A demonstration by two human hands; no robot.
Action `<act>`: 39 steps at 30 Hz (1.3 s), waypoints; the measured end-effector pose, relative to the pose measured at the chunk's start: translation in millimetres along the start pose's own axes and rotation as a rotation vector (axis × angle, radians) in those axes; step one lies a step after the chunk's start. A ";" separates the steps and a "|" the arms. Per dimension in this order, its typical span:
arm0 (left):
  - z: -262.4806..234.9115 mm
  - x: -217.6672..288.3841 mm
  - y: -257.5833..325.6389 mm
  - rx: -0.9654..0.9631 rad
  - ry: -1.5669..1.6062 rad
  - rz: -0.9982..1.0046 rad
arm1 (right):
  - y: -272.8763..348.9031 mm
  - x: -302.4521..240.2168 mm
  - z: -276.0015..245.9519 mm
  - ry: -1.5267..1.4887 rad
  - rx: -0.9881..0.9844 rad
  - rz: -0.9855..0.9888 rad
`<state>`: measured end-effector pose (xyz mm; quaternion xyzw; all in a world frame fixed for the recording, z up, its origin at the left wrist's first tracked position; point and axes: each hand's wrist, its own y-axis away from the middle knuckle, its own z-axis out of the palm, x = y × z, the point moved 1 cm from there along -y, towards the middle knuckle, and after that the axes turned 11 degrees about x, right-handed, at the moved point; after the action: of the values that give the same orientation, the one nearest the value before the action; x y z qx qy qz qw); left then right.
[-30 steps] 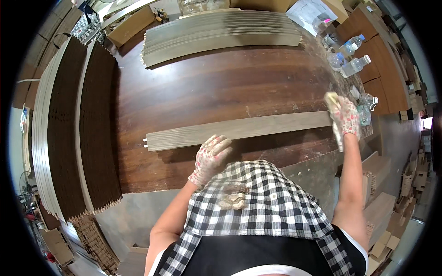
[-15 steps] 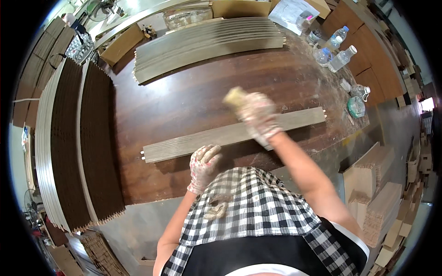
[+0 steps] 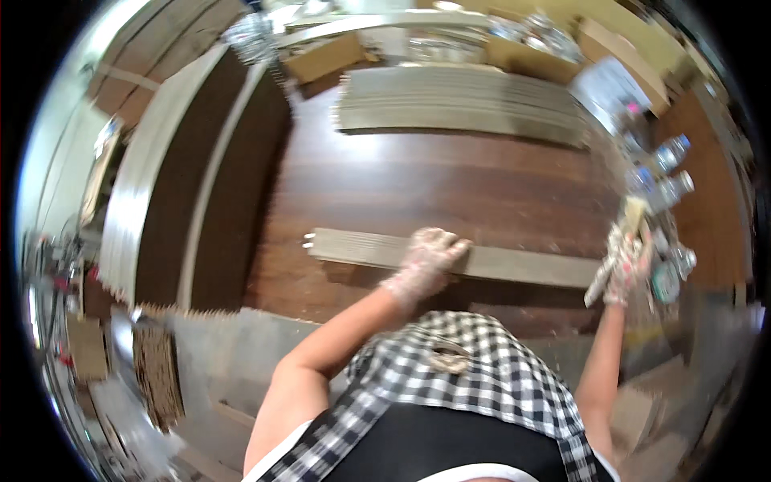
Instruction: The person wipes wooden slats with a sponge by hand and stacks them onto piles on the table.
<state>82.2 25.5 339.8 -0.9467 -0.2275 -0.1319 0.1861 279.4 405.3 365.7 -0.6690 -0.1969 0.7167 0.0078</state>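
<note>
A long grey wooden slat [image 3: 522, 265] lies across the near part of the brown table, with white pegs at its left end. My left hand [image 3: 426, 261], in a pale patterned glove, is on the slat left of its middle, its fingers curled over the far edge. At the slat's right end my gloved right hand [image 3: 625, 261] is closed round a yellowish block [image 3: 634, 213], perhaps a sponge or brush, blurred by motion. A whitish flat piece hangs beside that hand; its kind is unclear.
Stacked grey slats [image 3: 458, 100] lie along the table's far side. Tall stacks of slats [image 3: 225, 193] stand at the left. Plastic bottles [image 3: 668, 191], a greenish tape roll [image 3: 666, 283] and a paper sheet [image 3: 610, 92] crowd the right edge. Cardboard boxes [image 3: 325, 58] sit behind.
My right hand has swung right with the yellowish block, from above the slat to its right end. My left hand has moved up onto the slat. The whole view has turned and shifted.
</note>
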 end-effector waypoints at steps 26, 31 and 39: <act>-247.3 -270.0 88.2 0.334 -0.910 -1.104 | 104.8 -42.5 140.8 -0.296 -0.181 0.118; -245.1 -279.1 92.3 0.366 -1.035 -0.936 | 111.8 -47.2 139.3 -0.186 -0.258 0.101; -228.7 -260.4 78.5 0.865 -0.902 -0.471 | 133.6 -52.2 144.3 -0.178 -0.430 0.221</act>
<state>-142.2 -233.1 434.7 -0.6741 -0.5162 0.3431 0.4018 179.8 228.5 380.4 -0.6069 -0.2705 0.7109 -0.2304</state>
